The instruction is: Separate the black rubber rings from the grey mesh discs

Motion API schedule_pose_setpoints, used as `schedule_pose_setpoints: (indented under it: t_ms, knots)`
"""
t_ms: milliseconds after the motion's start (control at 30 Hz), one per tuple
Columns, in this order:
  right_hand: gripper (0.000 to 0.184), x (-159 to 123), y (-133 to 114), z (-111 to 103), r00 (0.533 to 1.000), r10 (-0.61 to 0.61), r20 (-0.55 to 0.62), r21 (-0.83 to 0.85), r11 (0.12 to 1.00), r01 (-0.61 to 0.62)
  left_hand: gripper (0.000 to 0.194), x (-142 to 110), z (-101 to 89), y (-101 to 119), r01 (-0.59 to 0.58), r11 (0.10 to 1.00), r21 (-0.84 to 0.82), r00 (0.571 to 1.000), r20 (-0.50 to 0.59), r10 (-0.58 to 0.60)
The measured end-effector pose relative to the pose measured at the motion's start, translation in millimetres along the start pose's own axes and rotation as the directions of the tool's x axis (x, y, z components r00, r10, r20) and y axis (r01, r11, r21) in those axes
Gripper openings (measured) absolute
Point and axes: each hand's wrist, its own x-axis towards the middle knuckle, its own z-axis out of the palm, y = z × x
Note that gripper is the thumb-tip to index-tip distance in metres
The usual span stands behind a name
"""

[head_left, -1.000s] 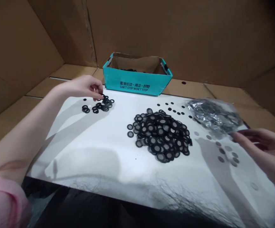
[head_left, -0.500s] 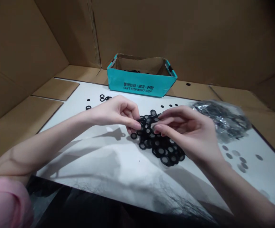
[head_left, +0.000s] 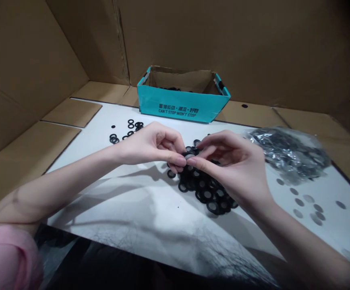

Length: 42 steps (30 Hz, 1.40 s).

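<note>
My left hand (head_left: pixel 161 149) pinches a black ring (head_left: pixel 187 153), a rubber washer by its look, between thumb and fingers. From the other side my right hand (head_left: pixel 233 159) holds a thin grey disc (head_left: pixel 189 156) against that ring. The fingertips of both hands nearly meet, so how far the disc sits inside the ring is hidden. Under and in front of them lies a pile of black rings with grey centres (head_left: pixel 208 195). One such ring (head_left: pixel 171 174) rests at the pile's left edge.
A turquoise box (head_left: pixel 182 105) with dark pieces inside stands at the back. Loose black rings (head_left: pixel 113 139) lie on the left. On the right are a clear plastic bag (head_left: pixel 292 153) of discs and several loose grey discs (head_left: pixel 308 198). Cardboard walls (head_left: pixel 223 44) surround the white table.
My right hand has moved left with the grey disc, bringing it to the black ring in my left hand. My left hand has shifted slightly right. The view has moved a little.
</note>
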Motion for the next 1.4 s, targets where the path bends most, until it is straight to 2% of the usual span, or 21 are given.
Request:
schedule_pose_setpoints:
  t_ms: [133, 233, 333, 467, 567, 767, 967, 1200, 1333, 1400]
  knots:
    - [0.016, 4.8, 2.6, -0.5, 0.987, -0.048, 0.154, -0.079, 0.995, 0.06, 0.008, -0.2, -1.3, 1.3, 0.013, 0.998, -0.054, 0.999, 0.036, -0.011]
    - [0.024, 6.2, 4.4, -1.0, 0.957, -0.095, 0.276, -0.151, 0.979, 0.141, 0.013, 0.4, -2.3, 2.8, 0.033, 0.998, -0.055, 0.998, 0.063, -0.029]
    - [0.026, 6.1, 7.0, -1.3, 0.942, -0.127, 0.309, -0.159, 0.97, 0.183, 0.016, 1.4, -2.5, 1.7, 0.039, 0.998, -0.043, 0.997, 0.072, -0.036]
    - [0.028, 5.0, 10.8, -2.1, 0.923, -0.139, 0.36, -0.148, 0.968, 0.203, 0.01, 1.4, -1.0, -2.7, 0.026, 1.0, -0.002, 0.998, 0.054, -0.026]
    - [0.025, 3.8, 12.9, -2.6, 0.921, -0.148, 0.361, -0.134, 0.969, 0.208, 0.007, -0.4, 1.3, -3.8, 0.012, 1.0, 0.028, 0.999, 0.047, -0.013]
    - [0.028, 2.9, 16.5, -3.0, 0.924, -0.144, 0.355, 0.015, 0.989, 0.149, 0.006, -6.0, 6.1, 6.3, -0.015, 0.996, 0.091, 1.0, 0.025, 0.013]
    - [0.027, 2.4, 15.2, -2.8, 0.921, -0.219, 0.321, 0.068, 0.976, 0.208, 0.01, -6.8, 4.6, 12.6, 0.008, 0.993, 0.116, 0.997, 0.07, -0.016]
    - [0.02, 2.4, 9.6, -0.8, 0.894, -0.315, 0.319, 0.008, 0.944, 0.33, 0.009, -6.0, -3.0, 15.2, -0.016, 0.975, 0.223, 0.988, 0.152, -0.018]
    - [0.017, 6.2, 9.0, -3.9, 0.854, -0.352, 0.382, -0.059, 0.913, 0.403, 0.006, -5.4, 0.3, 15.6, -0.096, 0.933, 0.347, 0.993, 0.095, 0.067]
    - [0.018, 6.9, 10.2, -5.2, 0.858, -0.359, 0.367, -0.085, 0.905, 0.416, 0.004, -4.8, 4.5, 12.7, -0.137, 0.916, 0.376, 0.991, 0.047, 0.128]
